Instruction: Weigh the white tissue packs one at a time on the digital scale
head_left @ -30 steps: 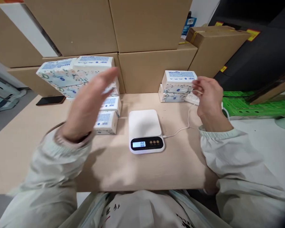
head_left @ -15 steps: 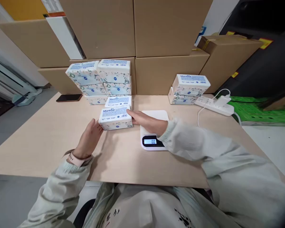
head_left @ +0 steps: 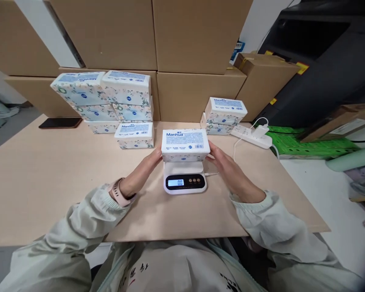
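A white tissue pack [head_left: 185, 144] with blue Manhua print is gripped at its two ends, my left hand [head_left: 143, 169] on its left side and my right hand [head_left: 231, 170] on its right. It is over the plate of a white kitchen scale [head_left: 184, 167], whose lit display reads 0.0. Whether the pack touches the plate cannot be made out. Behind and left, a single tissue pack [head_left: 134, 135] lies in front of two stacks of tissue packs [head_left: 127, 91].
Two more tissue packs [head_left: 225, 111] are stacked at the back right beside a white power strip [head_left: 252, 137]. A dark phone [head_left: 60, 123] lies at the back left. Cardboard boxes [head_left: 200, 95] line the table's rear edge. A thin cable runs from the scale.
Both hands have carried the tissue pack from the front of the left group rightward over the scale. The view has shifted to the right.
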Tool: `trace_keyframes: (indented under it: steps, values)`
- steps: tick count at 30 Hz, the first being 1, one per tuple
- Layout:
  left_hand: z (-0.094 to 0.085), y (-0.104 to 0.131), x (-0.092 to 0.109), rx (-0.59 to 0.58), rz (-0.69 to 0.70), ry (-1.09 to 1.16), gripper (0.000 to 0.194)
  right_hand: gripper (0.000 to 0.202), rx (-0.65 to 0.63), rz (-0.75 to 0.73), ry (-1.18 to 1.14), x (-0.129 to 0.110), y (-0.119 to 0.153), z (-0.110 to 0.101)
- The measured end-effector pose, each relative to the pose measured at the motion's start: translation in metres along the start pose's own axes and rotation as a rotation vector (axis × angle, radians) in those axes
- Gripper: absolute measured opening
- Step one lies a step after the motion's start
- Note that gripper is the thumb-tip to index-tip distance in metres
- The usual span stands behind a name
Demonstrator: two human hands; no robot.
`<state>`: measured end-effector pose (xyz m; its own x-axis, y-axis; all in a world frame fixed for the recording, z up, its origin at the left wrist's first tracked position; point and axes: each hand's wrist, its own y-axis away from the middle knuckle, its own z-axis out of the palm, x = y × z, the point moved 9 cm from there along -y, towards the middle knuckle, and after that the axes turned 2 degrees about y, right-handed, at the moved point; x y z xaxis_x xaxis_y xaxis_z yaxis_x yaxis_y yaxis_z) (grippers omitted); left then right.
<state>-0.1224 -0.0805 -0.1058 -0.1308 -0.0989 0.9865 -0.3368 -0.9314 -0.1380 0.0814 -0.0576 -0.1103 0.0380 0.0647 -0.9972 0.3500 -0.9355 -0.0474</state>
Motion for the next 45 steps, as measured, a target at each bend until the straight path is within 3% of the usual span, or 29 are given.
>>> trace_keyframes:
  steps: [4, 7, 11, 14, 25, 45]
  values:
    - [-0.014, 0.009, -0.021, 0.086, -0.091, 0.028, 0.056, 0.057, 0.003, 0.012, 0.009, 0.022, -0.003, 0.000]
    - [-0.039, 0.021, -0.041, 0.265, -0.137, 0.013, 0.057, 0.061, 0.262, -0.074, 0.083, 0.031, -0.004, -0.030]
    - [-0.081, 0.044, -0.057, 0.591, -0.020, 0.017, 0.060, 0.051, 0.660, -0.311, 0.160, 0.026, 0.012, -0.076]
    - [-0.096, 0.053, -0.066, 0.691, 0.013, 0.059, 0.057, 0.045, 0.806, -0.374, 0.175, 0.027, 0.022, -0.092]
    - [-0.093, 0.050, -0.067, 0.674, 0.005, 0.122, 0.050, 0.041, 0.750, -0.369, 0.189, 0.031, 0.022, -0.077]
    - [-0.090, 0.050, -0.069, 0.669, -0.029, 0.181, 0.047, 0.041, 0.744, -0.398, 0.167, 0.030, 0.024, -0.076]
